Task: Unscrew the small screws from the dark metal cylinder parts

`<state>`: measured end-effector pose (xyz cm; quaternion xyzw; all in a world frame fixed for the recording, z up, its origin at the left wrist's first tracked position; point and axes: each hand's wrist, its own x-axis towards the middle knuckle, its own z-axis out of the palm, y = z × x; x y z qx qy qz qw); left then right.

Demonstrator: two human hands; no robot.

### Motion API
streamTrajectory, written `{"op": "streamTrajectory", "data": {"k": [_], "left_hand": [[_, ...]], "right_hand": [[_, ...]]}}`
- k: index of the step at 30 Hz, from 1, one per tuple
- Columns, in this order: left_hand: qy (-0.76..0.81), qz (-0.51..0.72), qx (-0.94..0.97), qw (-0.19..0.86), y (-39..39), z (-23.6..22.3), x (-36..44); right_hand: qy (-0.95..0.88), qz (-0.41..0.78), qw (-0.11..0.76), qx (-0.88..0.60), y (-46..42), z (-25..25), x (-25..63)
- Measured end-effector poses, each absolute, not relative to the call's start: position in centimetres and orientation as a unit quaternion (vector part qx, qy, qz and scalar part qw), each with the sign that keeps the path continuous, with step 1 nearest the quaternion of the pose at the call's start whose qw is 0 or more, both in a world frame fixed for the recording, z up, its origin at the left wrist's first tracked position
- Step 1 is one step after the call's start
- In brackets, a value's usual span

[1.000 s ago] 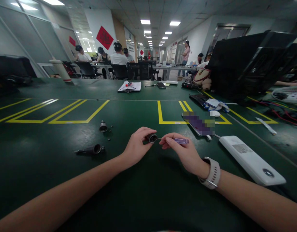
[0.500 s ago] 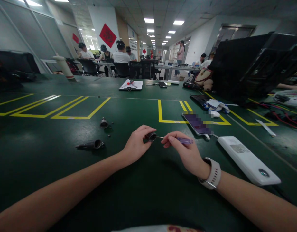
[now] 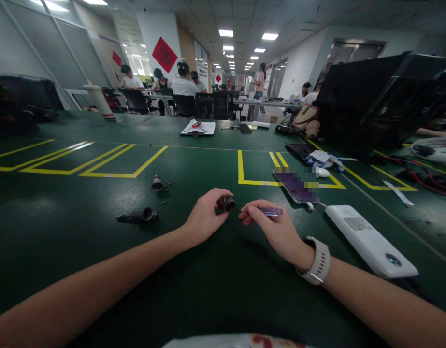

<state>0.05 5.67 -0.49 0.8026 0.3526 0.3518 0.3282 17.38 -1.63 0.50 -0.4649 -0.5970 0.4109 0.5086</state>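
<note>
Between the fingers and thumb of my left hand [image 3: 204, 216] is a dark round hollow metal part [image 3: 229, 204], its open end turned toward my right hand. My right hand [image 3: 271, 222] is closed on a screwdriver [image 3: 271, 211] with a clear purple handle. Its thin shaft points left at the hollow part; whether the tip touches it I cannot tell. On the table to the left lie a dark tapered metal piece [image 3: 136, 215] with an open end and a small cone-shaped metal piece [image 3: 157, 183]. Several tiny parts [image 3: 165, 202], too small to name, lie near them.
Right of my hands are a phone [image 3: 297, 186] with a cable plugged in and a white power bank [image 3: 369, 241]. A large black case [image 3: 375, 101] stands at the right. Farther off is a clipboard [image 3: 198, 128] with paper. People sit at tables behind.
My right hand and the screwdriver have shifted slightly left, closer to the hollow part. That part has tilted a little in my left hand, its opening facing the camera more.
</note>
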Motion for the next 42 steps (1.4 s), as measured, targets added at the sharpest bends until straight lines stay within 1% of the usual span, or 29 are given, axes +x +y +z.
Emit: {"op": "streamTrajectory", "data": {"k": [5, 8, 10, 22, 31, 42], "left_hand": [[0.370, 0.349, 0.725, 0.465, 5.4, 0.2, 0.4], [0.362, 0.348, 0.686, 0.527, 4.9, 0.8, 0.6], [0.365, 0.346, 0.672, 0.543, 4.7, 1.1, 0.7], [0.370, 0.382, 0.679, 0.506, 4.7, 0.5, 0.7], [0.392, 0.388, 0.682, 0.480, 4.4, 1.0, 0.6], [0.382, 0.398, 0.674, 0.491, 4.6, 0.6, 0.7]], "right_hand": [[-0.591, 0.395, 0.554, -0.434, -1.8, 0.6, 17.5], [-0.610, 0.368, 0.548, -0.439, -1.9, 0.8, 17.5], [-0.624, 0.347, 0.538, -0.448, -2.0, 0.9, 17.4], [-0.703, 0.216, 0.506, -0.450, -2.5, 1.1, 16.8], [-0.724, 0.188, 0.503, -0.433, -3.0, 1.2, 16.6], [-0.730, 0.170, 0.501, -0.432, -3.1, 1.3, 16.6]]}}
